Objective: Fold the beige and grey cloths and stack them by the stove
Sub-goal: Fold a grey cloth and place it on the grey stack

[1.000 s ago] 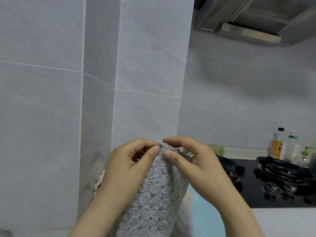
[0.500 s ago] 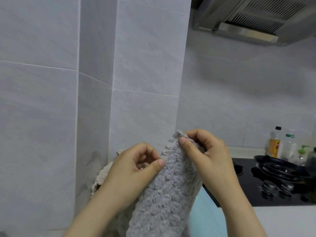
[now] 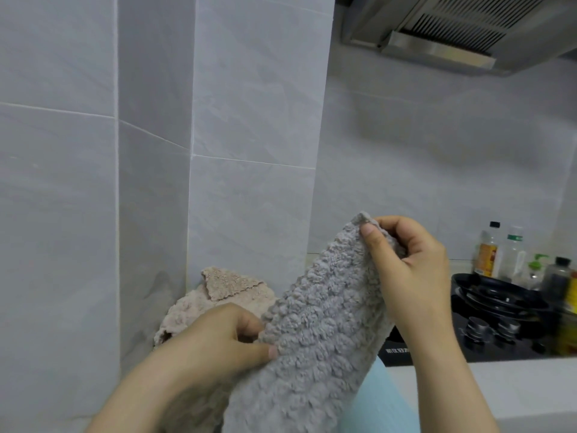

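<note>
You held the grey cloth (image 3: 318, 332) up off the table (image 3: 515, 385). Your right hand (image 3: 412, 270) pinched its top corner and your left hand (image 3: 218, 335) pinched an edge lower down. Both grips were thin, so a corner could have slipped and spoiled the fold. The beige cloth (image 3: 224, 292) lay bunched against the wall corner behind. The stove (image 3: 499, 339) and pan (image 3: 499, 295) crowded the right, with free table just in front of them.

grey cloth (image 3: 318, 332): was soft grey throughout, with a nubbly bobble texture.
beige cloth (image 3: 224, 292): showed pinkish beige, same bobbled pile.
wall tiles (image 3: 249, 89): were pale grey, faintly veined, with white grout lines.
stove (image 3: 512, 348): was glossy black.
hood (image 3: 437, 48): was brushed silver with dark slats.
</note>
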Demonstrator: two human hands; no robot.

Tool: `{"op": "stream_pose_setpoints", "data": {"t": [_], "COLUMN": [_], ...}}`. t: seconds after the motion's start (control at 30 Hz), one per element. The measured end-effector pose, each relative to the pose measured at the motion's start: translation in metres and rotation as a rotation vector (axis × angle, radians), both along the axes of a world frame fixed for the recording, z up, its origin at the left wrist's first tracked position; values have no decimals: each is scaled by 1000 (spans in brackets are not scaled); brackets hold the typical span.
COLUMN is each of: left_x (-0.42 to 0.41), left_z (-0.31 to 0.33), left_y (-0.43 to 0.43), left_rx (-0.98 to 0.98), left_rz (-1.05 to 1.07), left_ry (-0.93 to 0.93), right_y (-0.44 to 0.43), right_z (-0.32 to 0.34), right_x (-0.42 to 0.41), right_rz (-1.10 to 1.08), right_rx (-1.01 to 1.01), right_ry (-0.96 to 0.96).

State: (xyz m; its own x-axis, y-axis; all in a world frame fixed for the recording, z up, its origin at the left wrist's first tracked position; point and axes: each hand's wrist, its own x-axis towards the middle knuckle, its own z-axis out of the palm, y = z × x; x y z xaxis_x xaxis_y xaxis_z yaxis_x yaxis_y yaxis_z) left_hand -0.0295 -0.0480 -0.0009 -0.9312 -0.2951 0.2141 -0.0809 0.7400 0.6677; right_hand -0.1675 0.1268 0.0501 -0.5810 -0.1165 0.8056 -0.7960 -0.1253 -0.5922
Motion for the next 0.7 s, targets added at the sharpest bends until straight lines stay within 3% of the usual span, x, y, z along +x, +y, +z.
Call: {"op": "stream_pose_setpoints", "data": {"t": [0.13, 0.33, 0.47, 0.6, 0.7], "left_x": [6, 9, 17, 20, 19], "left_z": [0, 8, 17, 16, 11], "left_y": [-16, -20, -16, -23, -31], "left_rx": [-22, -118, 9, 114, 328], "left_rz": [117, 279, 324, 340, 321], "left_ry": [42, 424, 552, 458, 474], "right_y": [5, 5, 3, 0, -2], "right_z": [-1, -8, -17, -25, -28], "right_x": [-8, -16, -27, -37, -40], "right_rz": [-41, -170, -237, -262, -263], "right_rx": [-68, -73, -25, 5, 21], "right_ry": [-26, 18, -1, -44, -66]}}
